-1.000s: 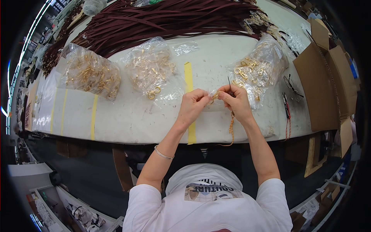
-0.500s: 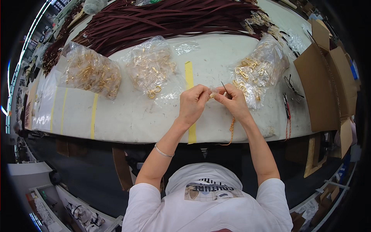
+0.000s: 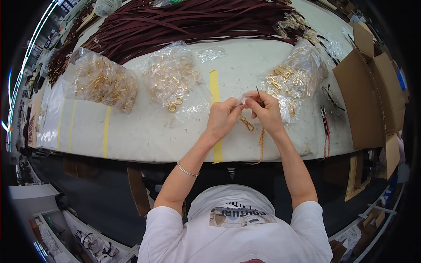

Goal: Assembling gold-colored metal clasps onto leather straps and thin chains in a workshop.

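My left hand (image 3: 222,116) and my right hand (image 3: 267,113) meet above the table, fingertips pinched on a small piece of clear plastic film (image 3: 245,99). In my right hand sits a thin, dark pointed tool (image 3: 259,94), its tip sticking up past the fingers. An orange braided cord (image 3: 262,142) trails below that hand toward the table's front edge. Just under the fingertips is a gold snap hook (image 3: 247,124); whether it hangs or lies on the table I cannot tell.
Clear bags of gold hooks stand at left (image 3: 103,83), centre (image 3: 173,74) and right (image 3: 296,74). Dark red straps (image 3: 188,24) are heaped behind. Red-handled snips (image 3: 325,120), glasses (image 3: 333,97) and a cardboard box (image 3: 362,96) are on the right. Yellow tape (image 3: 214,85) marks the pale table (image 3: 153,136).
The gold snap hook, mostly hidden by the fingers before, now shows below them. The clear film stands up more between the fingertips. Both hands have shifted slightly.
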{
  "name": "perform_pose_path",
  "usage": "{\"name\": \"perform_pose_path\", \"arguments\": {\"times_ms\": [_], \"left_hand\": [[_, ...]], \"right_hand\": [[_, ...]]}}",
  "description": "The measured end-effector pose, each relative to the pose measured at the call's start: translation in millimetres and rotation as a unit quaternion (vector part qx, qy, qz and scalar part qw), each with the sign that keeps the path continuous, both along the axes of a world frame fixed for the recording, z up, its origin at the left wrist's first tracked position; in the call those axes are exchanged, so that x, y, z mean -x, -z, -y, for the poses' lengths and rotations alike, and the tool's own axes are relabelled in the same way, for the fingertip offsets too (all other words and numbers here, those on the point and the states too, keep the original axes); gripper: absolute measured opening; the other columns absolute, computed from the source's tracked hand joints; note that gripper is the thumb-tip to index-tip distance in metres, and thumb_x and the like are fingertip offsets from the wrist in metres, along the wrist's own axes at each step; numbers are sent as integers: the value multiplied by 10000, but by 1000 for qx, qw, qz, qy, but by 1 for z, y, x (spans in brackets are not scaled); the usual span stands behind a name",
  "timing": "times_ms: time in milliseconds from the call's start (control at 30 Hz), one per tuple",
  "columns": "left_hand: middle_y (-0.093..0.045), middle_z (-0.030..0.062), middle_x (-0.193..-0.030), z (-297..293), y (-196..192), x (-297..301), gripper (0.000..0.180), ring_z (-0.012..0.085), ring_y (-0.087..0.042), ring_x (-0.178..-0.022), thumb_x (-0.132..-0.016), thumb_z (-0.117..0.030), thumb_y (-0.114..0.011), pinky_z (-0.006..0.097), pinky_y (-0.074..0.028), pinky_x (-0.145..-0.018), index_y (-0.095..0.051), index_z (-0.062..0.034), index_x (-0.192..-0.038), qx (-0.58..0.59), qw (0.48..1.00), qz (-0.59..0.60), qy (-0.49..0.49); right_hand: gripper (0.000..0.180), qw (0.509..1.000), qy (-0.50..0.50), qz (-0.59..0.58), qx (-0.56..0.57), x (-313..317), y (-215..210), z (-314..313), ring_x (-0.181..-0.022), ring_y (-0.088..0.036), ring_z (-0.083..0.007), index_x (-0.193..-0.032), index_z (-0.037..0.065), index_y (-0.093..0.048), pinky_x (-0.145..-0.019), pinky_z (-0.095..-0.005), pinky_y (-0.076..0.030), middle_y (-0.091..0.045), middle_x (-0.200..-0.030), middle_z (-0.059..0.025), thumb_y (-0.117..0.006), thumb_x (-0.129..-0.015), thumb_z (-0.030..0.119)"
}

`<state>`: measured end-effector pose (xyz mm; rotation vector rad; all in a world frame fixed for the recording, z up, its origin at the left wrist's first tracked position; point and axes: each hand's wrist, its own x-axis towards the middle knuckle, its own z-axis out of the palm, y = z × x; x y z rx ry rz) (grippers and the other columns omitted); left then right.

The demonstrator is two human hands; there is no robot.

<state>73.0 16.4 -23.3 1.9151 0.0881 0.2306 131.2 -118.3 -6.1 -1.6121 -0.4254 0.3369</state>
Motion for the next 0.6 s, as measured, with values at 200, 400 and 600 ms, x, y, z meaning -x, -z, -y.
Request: {"name": "perform_pose_path", "arguments": {"times_ms": [200, 400, 600], "left_hand": [[-580, 61, -655, -15, -14, 22, 119, 101, -558, -594, -792, -92, -558, 218, -457, -564, -558, 25, -771, 303, 948, 33, -90], [-581, 86, -622, -15, -7, 47, 132, 153, -577, -528, -804, -118, -556, 271, -501, -528, -537, 3, -754, 460, 880, -57, -102], [-572, 88, -591, -15, -4, 54, 171, 150, -563, -469, -829, -158, -530, 256, -491, -473, -534, 7, -788, 480, 865, -94, -113]], "right_hand": [[221, 936, -99, 189, 280, 4, -8, 12, -596, -545, -191, -890, 0, -580, -567, -301, -429, -576, -669, -68, -573, -686, 85], [203, 925, -108, 196, 306, 6, 4, 1, -646, -540, -223, -881, 5, -570, -582, -312, -423, -561, -739, -92, -558, -683, 51], [295, 895, -128, 200, 378, 6, 0, 5, -729, -521, -244, -960, 20, -522, -665, -323, -417, -511, -711, -102, -590, -674, 42]]}}
